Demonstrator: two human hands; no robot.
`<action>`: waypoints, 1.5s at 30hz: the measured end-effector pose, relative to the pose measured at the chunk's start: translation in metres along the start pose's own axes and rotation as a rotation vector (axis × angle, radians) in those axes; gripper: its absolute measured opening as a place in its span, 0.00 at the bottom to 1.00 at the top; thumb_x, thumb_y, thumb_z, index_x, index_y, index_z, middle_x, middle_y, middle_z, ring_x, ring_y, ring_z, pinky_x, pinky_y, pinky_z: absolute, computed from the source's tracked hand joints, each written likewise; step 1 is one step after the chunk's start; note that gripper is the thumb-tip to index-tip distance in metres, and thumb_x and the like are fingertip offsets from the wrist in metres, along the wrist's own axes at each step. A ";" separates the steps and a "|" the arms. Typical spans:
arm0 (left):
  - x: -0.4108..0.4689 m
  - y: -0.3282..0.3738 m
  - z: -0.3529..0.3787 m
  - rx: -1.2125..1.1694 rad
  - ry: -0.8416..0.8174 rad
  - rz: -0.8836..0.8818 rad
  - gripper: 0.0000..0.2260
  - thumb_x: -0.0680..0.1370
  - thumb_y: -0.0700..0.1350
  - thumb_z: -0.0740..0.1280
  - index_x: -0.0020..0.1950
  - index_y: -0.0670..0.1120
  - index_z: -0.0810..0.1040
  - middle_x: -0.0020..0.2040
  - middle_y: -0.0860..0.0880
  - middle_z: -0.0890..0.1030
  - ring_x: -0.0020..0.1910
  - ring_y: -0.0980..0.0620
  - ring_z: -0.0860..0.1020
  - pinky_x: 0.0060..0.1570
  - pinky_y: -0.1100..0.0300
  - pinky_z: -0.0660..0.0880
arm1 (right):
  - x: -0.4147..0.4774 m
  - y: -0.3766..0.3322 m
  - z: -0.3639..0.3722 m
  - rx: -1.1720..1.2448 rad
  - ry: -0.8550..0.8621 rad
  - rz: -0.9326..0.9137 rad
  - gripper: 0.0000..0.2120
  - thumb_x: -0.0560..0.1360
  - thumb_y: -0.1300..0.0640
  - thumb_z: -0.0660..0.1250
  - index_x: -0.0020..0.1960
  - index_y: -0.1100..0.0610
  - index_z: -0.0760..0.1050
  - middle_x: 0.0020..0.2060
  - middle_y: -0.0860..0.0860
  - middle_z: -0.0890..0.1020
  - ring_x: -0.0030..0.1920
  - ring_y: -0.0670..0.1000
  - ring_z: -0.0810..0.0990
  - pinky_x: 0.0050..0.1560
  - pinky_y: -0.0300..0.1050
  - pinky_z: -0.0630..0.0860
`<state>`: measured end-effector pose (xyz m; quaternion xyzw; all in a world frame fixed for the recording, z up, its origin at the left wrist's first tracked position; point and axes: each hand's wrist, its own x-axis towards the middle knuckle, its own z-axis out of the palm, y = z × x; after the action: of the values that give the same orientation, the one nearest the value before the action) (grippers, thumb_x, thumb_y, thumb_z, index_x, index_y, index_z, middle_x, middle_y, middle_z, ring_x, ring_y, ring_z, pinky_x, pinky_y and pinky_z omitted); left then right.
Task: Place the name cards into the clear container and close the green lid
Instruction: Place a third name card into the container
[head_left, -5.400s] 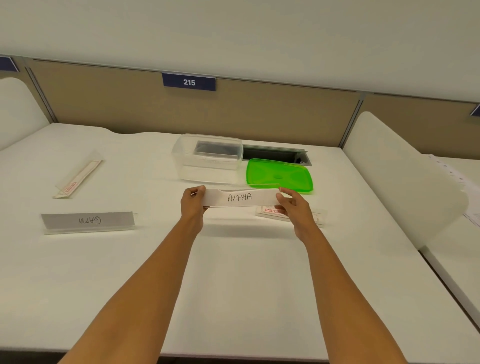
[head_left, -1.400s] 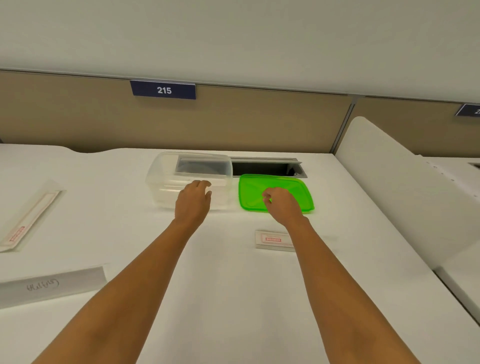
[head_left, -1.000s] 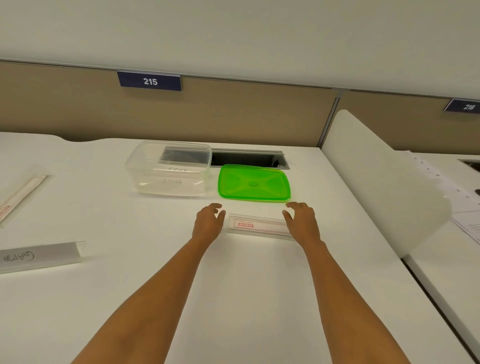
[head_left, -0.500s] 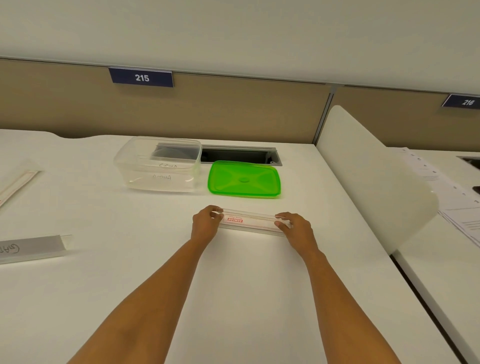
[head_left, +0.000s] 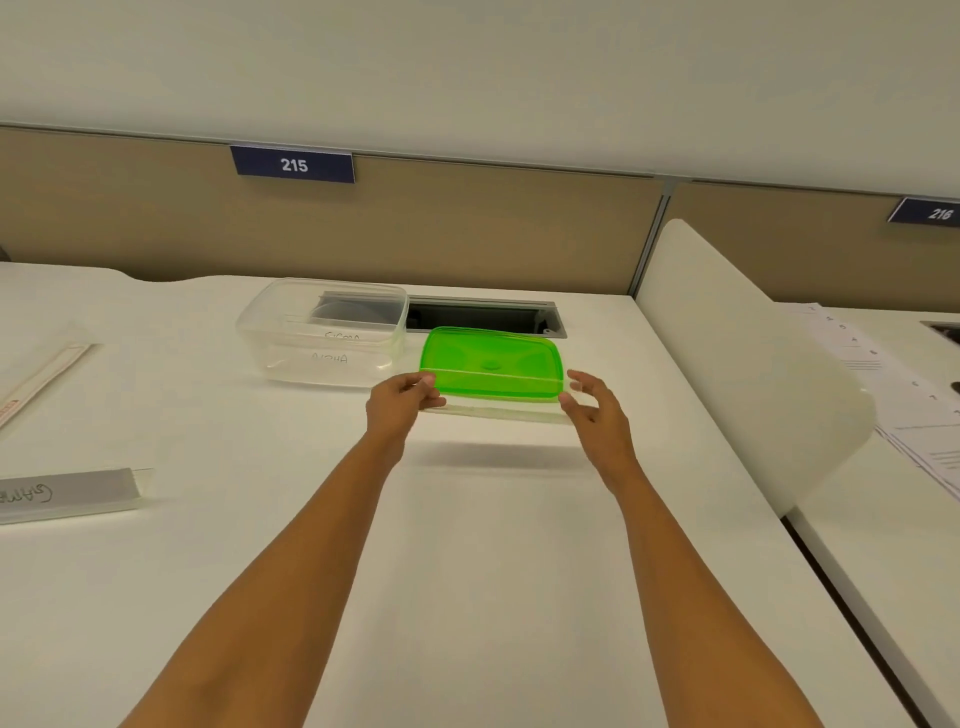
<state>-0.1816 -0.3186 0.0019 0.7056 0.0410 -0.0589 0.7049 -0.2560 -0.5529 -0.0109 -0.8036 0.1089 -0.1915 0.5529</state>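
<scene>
My left hand (head_left: 402, 402) and my right hand (head_left: 592, 410) each pinch one end of a clear name card holder (head_left: 498, 412), held level above the white desk with its shadow below. Seen through it, the green lid (head_left: 491, 364) lies flat on the desk just behind. The clear container (head_left: 322, 332) stands open to the left of the lid, with two cards inside marked SIGMA and ALPHA. A grey name card (head_left: 67, 491) rests at the left edge. Another holder (head_left: 41, 379) lies farther back on the left.
A dark cable slot (head_left: 483, 314) opens in the desk behind the lid. A white rounded divider (head_left: 743, 364) bounds the desk on the right, with papers (head_left: 924, 415) on the desk beyond. A beige partition runs along the back.
Both hands have lifted the clear holder off the desk and raised it toward the lid. Earlier the ALPHA card went into the container.
</scene>
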 end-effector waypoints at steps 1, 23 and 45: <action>0.003 0.004 -0.003 -0.018 0.013 -0.022 0.09 0.77 0.42 0.67 0.54 0.40 0.79 0.37 0.47 0.80 0.29 0.57 0.82 0.55 0.59 0.72 | 0.001 -0.005 0.001 0.016 0.005 -0.032 0.17 0.78 0.55 0.64 0.66 0.52 0.71 0.60 0.47 0.72 0.50 0.47 0.77 0.46 0.27 0.74; 0.046 0.078 -0.087 0.160 0.146 0.077 0.13 0.76 0.52 0.66 0.49 0.43 0.80 0.53 0.43 0.82 0.54 0.45 0.78 0.61 0.50 0.75 | 0.040 -0.085 0.072 -0.125 -0.012 -0.221 0.12 0.73 0.62 0.70 0.56 0.57 0.82 0.44 0.47 0.79 0.37 0.44 0.73 0.38 0.26 0.71; 0.158 0.120 -0.194 0.692 0.137 0.320 0.17 0.70 0.36 0.74 0.58 0.41 0.78 0.53 0.41 0.79 0.47 0.45 0.76 0.50 0.57 0.72 | 0.133 -0.174 0.206 -0.596 -0.125 -0.121 0.16 0.72 0.60 0.72 0.59 0.57 0.80 0.59 0.54 0.82 0.59 0.54 0.78 0.60 0.41 0.71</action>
<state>-0.0031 -0.1285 0.0978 0.9016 -0.0449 0.0889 0.4210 -0.0543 -0.3657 0.1110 -0.9457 0.0778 -0.1338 0.2859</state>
